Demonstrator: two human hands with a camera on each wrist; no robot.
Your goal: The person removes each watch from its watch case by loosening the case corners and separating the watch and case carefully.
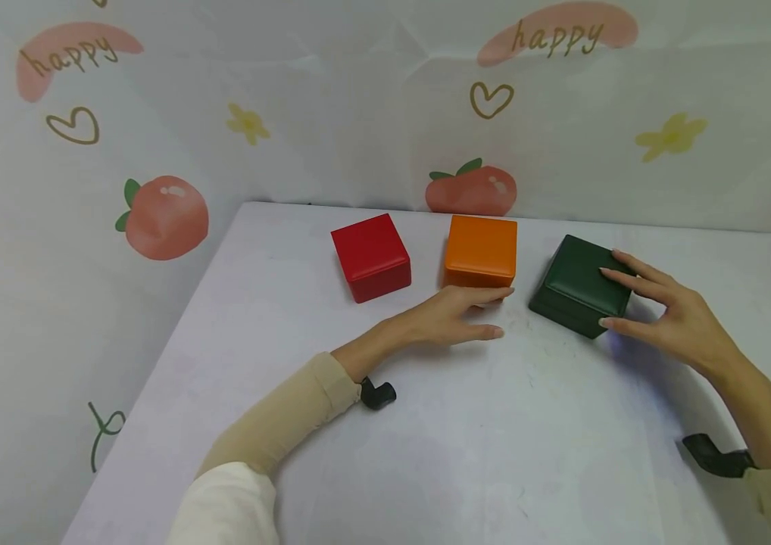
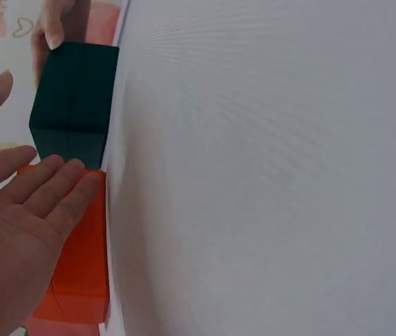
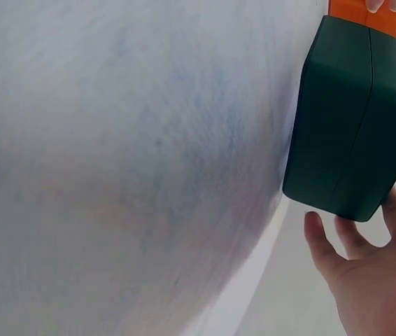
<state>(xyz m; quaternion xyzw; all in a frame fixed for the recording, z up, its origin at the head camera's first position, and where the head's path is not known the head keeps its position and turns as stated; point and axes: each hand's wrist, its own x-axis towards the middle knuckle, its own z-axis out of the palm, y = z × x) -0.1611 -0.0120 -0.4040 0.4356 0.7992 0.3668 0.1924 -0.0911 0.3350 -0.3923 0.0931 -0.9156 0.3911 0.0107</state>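
Observation:
A dark green box point(image 1: 583, 276) with a lid seam sits at the right, turned at an angle. My right hand point(image 1: 688, 325) holds it by its right side, thumb at the near corner and fingers over the top and far edge. The right wrist view shows the green box point(image 3: 352, 119) close up, with the fingers spread around one end. In front of an orange box point(image 1: 481, 250) is my left hand point(image 1: 454, 318), its fingers extended towards the right. Whether those fingertips touch the orange box I cannot tell. Nothing is in the left palm point(image 2: 16, 259).
A red box point(image 1: 372, 257) sits to the left of the orange one, slightly turned. All three boxes stand towards the back of the white table point(image 1: 494, 454). Behind the table hangs a pale cloth point(image 1: 331, 98) printed with fruit, hearts and flowers.

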